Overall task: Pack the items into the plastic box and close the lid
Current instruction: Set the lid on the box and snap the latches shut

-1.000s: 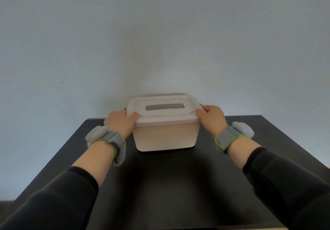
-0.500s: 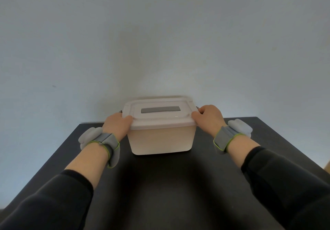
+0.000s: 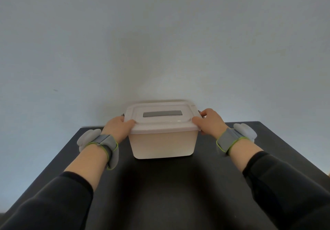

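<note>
Your left sleeve (image 3: pixel 53 199) is dark and pushed up the forearm; above it sits a grey wrist strap (image 3: pixel 104 143) edged in lime green, with a pale rounded pod on its outer side. Your left hand (image 3: pixel 117 127) is against the left end of the plastic box (image 3: pixel 163 143). The thumb lies over the near left corner of the lid (image 3: pixel 160 117); the other fingers wrap down around the box's end and are hidden from you. Grip reads as clamped on the lid edge and box end.

The plastic box stands upright at the far middle of the black table (image 3: pixel 164 194), close to the pale wall (image 3: pixel 160 33). Its body is translucent white, with a warm tint showing through; the contents cannot be made out. The lid sits flat on top, covering the rim all round as far as the view shows. A grey rectangular handle (image 3: pixel 162 113) lies recessed in the lid's centre. Small dark latch parts peek out at both ends of the lid; whether they are snapped down cannot be told.

Your right hand (image 3: pixel 209 121) mirrors the left at the box's right end. Thumb pressed on the near right corner of the lid, fingers curled around the end by the latch, closed on the lid edge. A second grey strap (image 3: pixel 228 141) with a green edge and a pale pod circles that wrist, and your right sleeve (image 3: pixel 285 190) is dark too.
</note>
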